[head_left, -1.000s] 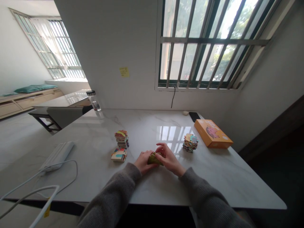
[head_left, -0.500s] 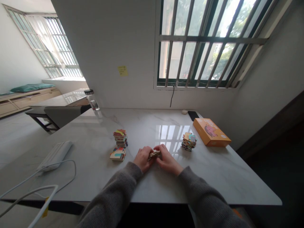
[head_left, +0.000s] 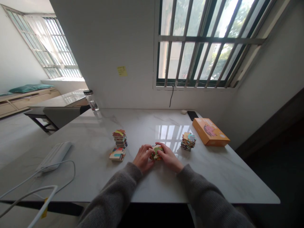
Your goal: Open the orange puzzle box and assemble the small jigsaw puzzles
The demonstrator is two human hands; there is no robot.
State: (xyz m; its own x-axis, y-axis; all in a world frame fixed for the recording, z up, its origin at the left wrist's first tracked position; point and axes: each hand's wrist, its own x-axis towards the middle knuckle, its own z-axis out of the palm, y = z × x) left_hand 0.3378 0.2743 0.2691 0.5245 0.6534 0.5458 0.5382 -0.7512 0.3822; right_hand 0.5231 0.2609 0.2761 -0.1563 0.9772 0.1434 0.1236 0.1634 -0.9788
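Between my two hands is a small stack of jigsaw puzzle pieces [head_left: 156,152], its green and orange printed top facing up. My left hand [head_left: 143,156] is closed around the stack's left side, and my right hand [head_left: 169,157] grips the right side with its thumb on top. The fingers partly cover the pieces. To the left stand a taller stack of puzzle pieces [head_left: 119,138] and, nearer to me, a lower stack [head_left: 117,154]. Another tall stack [head_left: 188,141] rises to the right of my right hand.
An orange box [head_left: 211,132] lies on the right of the white marbled table [head_left: 95,183], with a black phone [head_left: 192,115] behind it. A glass bottle [head_left: 91,100] stands at the back left. At the left are a white power strip [head_left: 55,155] and cables [head_left: 74,172].
The stack in my hands has turned from edge-on to showing its green printed top. My right thumb has moved onto it. The other stacks stay in place.
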